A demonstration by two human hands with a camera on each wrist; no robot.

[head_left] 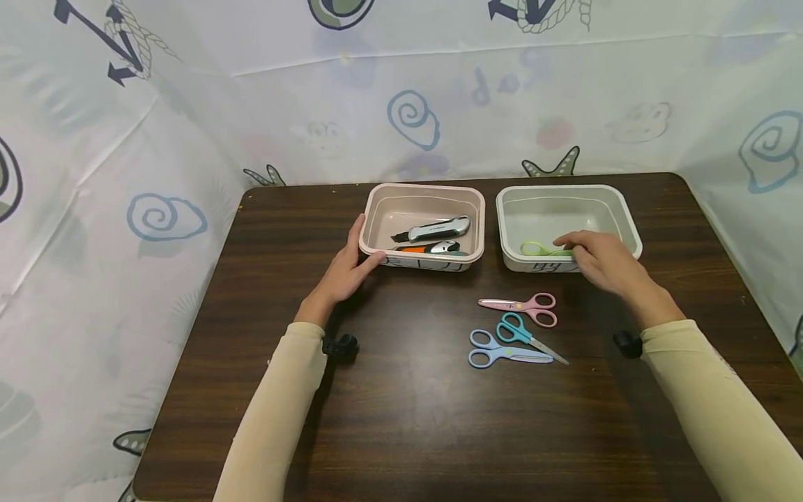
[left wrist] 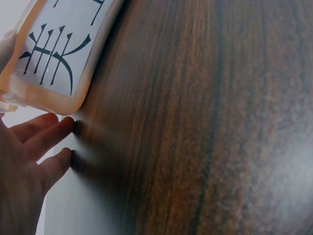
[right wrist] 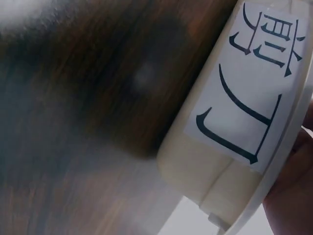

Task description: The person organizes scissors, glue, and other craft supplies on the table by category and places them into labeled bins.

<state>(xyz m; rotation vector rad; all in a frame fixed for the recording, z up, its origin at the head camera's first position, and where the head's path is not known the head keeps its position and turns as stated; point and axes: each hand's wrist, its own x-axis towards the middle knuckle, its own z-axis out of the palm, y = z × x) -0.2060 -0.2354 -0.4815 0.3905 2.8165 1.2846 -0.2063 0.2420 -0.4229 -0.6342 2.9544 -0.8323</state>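
Note:
My left hand [head_left: 341,274] grips the front left corner of a pinkish bin [head_left: 479,216], its thumb on the front rim and its fingers along the left side. Inside lie a grey utility knife [head_left: 439,229] and an orange-and-black utility knife [head_left: 429,247]. In the head view my right hand [head_left: 605,261] reaches over the front rim of an off-white bin [head_left: 617,209] and holds green scissors [head_left: 533,249]. Their handle loops point left; the other end is hidden by the hand. Pink scissors [head_left: 521,305], teal scissors [head_left: 516,329] and light blue scissors [head_left: 502,353] lie on the table.
Both bins stand side by side near the back edge of the dark wooden table [head_left: 408,432]. Labels with dark characters are on their fronts, seen on the pinkish bin's label [left wrist: 54,56] and the off-white bin's label [right wrist: 234,93]. A patterned white curtain [head_left: 282,104] hangs behind.

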